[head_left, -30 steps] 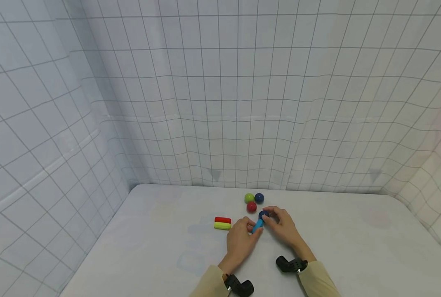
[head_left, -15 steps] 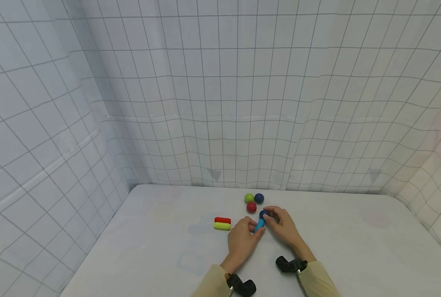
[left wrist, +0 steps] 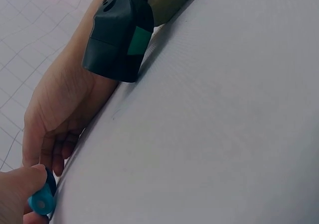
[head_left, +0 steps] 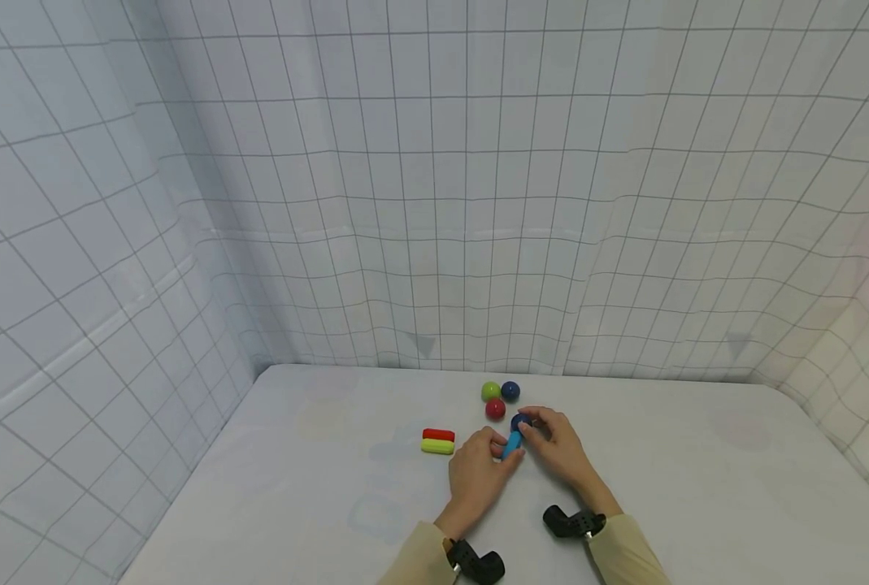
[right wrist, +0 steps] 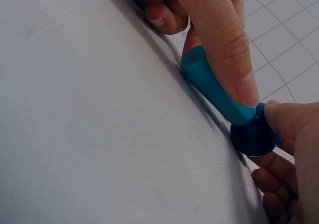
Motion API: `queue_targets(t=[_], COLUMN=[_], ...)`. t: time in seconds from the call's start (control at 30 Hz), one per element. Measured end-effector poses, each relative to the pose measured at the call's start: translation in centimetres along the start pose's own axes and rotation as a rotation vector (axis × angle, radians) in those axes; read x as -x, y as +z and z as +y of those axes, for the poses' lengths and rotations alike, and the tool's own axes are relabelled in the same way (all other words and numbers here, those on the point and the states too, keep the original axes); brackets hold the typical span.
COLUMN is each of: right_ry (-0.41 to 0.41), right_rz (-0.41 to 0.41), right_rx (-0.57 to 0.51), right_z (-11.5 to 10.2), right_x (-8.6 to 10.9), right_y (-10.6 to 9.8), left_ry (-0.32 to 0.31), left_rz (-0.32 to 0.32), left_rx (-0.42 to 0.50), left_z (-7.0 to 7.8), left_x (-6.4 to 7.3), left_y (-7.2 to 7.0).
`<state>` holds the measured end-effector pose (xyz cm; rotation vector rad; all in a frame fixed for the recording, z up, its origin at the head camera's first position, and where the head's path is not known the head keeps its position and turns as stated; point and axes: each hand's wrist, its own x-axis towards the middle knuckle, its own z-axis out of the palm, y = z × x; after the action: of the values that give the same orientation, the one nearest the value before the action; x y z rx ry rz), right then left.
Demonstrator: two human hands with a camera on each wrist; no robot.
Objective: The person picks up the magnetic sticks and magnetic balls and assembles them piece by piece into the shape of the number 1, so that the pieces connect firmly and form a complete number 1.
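My left hand [head_left: 473, 474] pinches a light-blue rod [right wrist: 207, 82] between thumb and fingers. Its near end, with a small round dimple, shows in the left wrist view. A dark blue ball [right wrist: 253, 138] sits against the rod's other end, and my right hand [head_left: 562, 451] grips it by the sides with thumb and fingertips. In the right wrist view, rod and ball meet end to end, low over the white tabletop. My left thumb [right wrist: 232, 55] lies along the top of the rod. Part of the ball is covered by my right fingers.
Just behind my hands lie a green ball [head_left: 490, 391], a second dark blue ball [head_left: 510, 392] and a red ball [head_left: 496, 409], close together. Left of my left hand, a red rod [head_left: 438, 435] and a yellow-green rod [head_left: 437, 446] lie side by side. Grid-patterned curtains [head_left: 441, 203] surround the table [head_left: 302, 479].
My left hand has shifted slightly right with the light-blue rod, which tilts a little steeper in the head view. My right hand has stayed nearly still on the ball.
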<state>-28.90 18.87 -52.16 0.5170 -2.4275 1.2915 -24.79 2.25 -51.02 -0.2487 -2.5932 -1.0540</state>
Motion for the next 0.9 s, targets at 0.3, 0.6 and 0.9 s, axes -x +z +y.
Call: queue_targets(t=[0.3,0.6,0.9], right_ry=[0.000,-0.012,0.011], right_rz=[-0.002,0.007,0.021], right_rx=[-0.017,-0.024,-0.026], right_z=[-0.11,-0.19,-0.12], right_x=[0.05,0.15,0.18], right_y=[-0.06,-0.02,-0.03], left_ry=[-0.004,-0.015,-0.033], left_rz=[0.005,-0.010,-0.017], left_rx=[0.001,0.032,0.143], left_z=[0.19,0.15,-0.20], left_x=[-0.02,-0.07,-0.61], left_y=[-0.11,-0.22,-0.37])
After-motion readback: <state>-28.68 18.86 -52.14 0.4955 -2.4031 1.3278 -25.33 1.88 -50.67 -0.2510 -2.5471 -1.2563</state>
